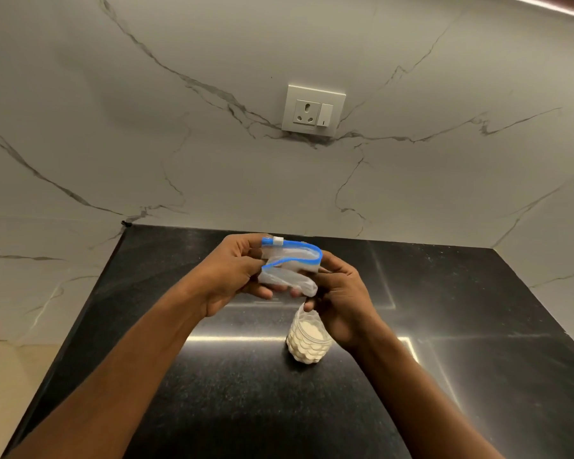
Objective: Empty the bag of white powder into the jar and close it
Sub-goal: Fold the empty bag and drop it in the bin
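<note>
A small clear zip bag (290, 266) with a blue zipper strip and a white slider is held above the counter between both hands. The bag looks crumpled and folded, with no powder visible inside. My left hand (236, 273) grips its left side near the slider. My right hand (342, 303) holds its right end. Directly below stands a clear ribbed jar (307, 342), open at the top and filled most of the way with white powder. My right hand's fingers partly cover the jar's rim. No lid is in view.
The jar stands on a glossy black speckled countertop (246, 392) whose left edge drops off to a pale floor. A white veined marble wall rises behind and to the right, with a socket and switch plate (313, 111).
</note>
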Available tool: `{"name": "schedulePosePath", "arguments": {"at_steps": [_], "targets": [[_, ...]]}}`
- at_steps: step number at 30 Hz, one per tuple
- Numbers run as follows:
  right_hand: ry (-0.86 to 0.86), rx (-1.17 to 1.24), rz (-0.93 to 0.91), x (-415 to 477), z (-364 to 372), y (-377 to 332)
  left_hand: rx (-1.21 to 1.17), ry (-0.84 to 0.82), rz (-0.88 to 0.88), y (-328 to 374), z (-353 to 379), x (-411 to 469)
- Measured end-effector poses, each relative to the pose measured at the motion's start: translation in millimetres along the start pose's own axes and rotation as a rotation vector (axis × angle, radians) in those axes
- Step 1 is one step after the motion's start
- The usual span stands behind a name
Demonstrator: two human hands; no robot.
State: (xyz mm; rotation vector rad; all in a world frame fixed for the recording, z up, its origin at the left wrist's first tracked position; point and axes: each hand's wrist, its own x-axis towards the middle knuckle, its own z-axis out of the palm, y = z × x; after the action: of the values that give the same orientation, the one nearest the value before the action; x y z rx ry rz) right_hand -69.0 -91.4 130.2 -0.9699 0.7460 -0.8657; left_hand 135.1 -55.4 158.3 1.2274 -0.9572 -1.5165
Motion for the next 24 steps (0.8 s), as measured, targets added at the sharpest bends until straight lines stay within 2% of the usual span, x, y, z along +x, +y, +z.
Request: {"name": "schedulePosePath", "arguments": {"at_steps": [6,9,11,13,15,16,18,21,24], "targets": [[0.178,0.196,0.088,7,7,6,-0.229,-0.018,-0.011,-16,-1,0],[0.218,0.227,0.125,10,5,6,-0.337,-0.181,0.042,-24,-2,-4],[0.192,0.233,0.124,9,2,7,-0.235,-0.193,0.12,-28,-3,-5],[0.08,0.286,0.119,5,-3,6,0.01,-0.044,0.228,-32,-3,-3],[-0.11,0.367,0.11,-1,-10,5,0.115,0.103,0.293,-32,-2,-4],[-0.187,0.312,0.091,-4,-14,5,0.138,0.14,0.312,-33,-3,-4],[-0.215,-0.004,-0.013,-5,-19,7,0.198,0.186,0.33,-35,-4,-6],[-0.074,-0.532,-0.304,-8,-16,13,0.286,0.257,0.336,-41,-7,-11],[0.008,-0.745,-0.494,-11,-12,21,0.29,0.297,0.318,-46,-6,-20]]}}
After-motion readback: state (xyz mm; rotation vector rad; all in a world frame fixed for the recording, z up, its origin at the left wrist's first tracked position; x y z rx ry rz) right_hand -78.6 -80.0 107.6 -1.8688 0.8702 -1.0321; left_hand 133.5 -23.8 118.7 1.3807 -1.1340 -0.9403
